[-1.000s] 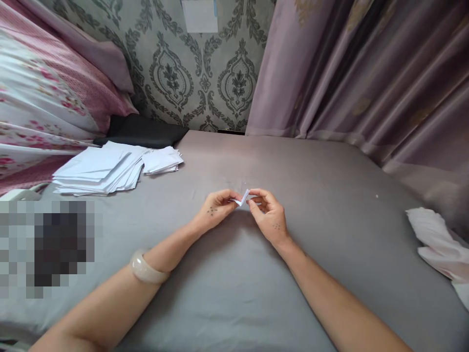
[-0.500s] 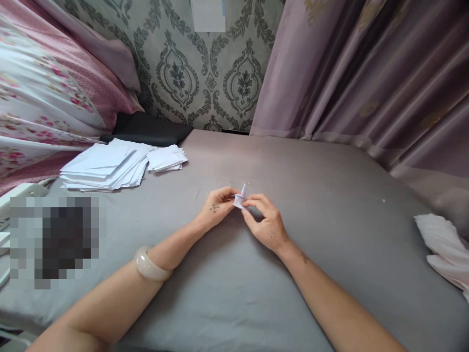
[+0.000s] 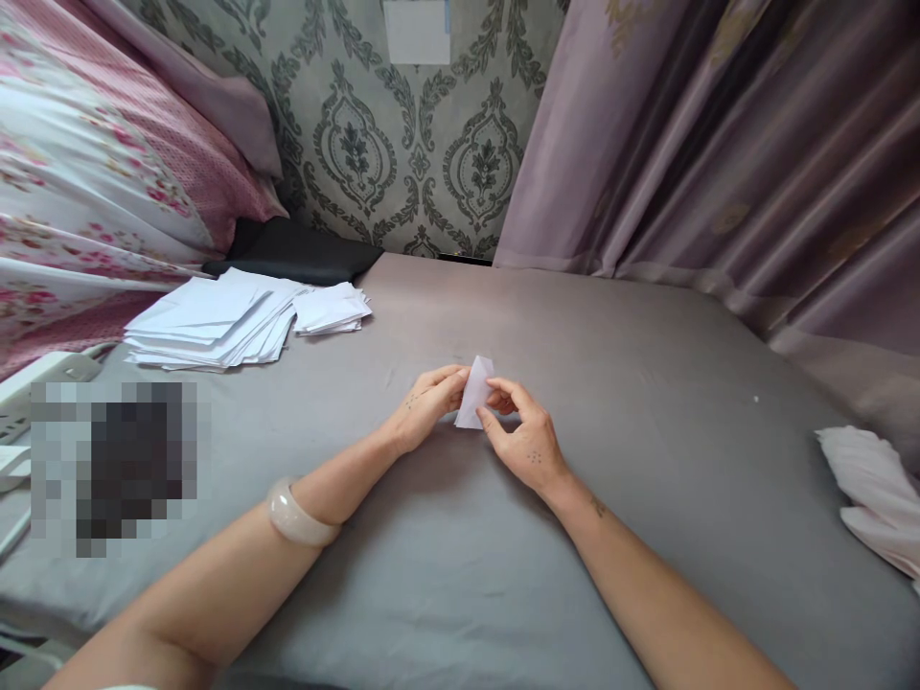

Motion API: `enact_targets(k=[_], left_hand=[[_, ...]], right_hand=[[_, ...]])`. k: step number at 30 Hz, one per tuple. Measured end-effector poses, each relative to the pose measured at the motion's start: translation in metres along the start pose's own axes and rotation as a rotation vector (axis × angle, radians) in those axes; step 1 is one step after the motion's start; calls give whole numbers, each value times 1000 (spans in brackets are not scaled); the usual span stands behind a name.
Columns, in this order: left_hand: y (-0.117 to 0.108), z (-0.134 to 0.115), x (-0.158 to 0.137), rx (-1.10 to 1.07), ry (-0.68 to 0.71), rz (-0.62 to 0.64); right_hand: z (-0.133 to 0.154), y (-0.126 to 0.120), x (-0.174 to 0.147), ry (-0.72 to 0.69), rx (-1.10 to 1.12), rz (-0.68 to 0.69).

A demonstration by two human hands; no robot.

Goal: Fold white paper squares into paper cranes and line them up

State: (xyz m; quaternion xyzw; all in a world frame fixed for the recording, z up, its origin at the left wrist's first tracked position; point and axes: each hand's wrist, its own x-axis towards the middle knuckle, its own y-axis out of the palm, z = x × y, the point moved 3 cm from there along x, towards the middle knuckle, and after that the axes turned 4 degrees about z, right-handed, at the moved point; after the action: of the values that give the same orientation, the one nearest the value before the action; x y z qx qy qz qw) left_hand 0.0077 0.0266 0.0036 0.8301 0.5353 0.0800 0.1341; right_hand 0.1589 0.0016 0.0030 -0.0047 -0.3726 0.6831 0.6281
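Your bangle (image 3: 298,516) sits low on the left wrist, lower left of centre. Mid-frame, your left hand (image 3: 424,407) and right hand (image 3: 523,436) meet over the grey sheet (image 3: 647,383), fingers of both closed in a pinch on a small folded paper (image 3: 474,393), which stands tilted between them. Farther off, in the upper left, a paper stack (image 3: 216,326) lies fanned on the sheet. The curtain (image 3: 719,144) hangs upper right.
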Motion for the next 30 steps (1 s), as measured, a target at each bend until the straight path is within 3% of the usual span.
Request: enact_targets(k=[7,18,22,25,30], left_hand=[[0,6,4,-57,9,-11],[2,1,4,4,35,-18],[4,1,4,128,61,-75],[5,0,2,181,64,-113],[0,1,4,6,25,-183]], right_hand=[[0,-2,1,10,-1,-62],[5,-2,3,38,55,-2],[11,2,3,69,129,49],[4,4,2,164,221,4],[-24,2,3,411,412,-97]])
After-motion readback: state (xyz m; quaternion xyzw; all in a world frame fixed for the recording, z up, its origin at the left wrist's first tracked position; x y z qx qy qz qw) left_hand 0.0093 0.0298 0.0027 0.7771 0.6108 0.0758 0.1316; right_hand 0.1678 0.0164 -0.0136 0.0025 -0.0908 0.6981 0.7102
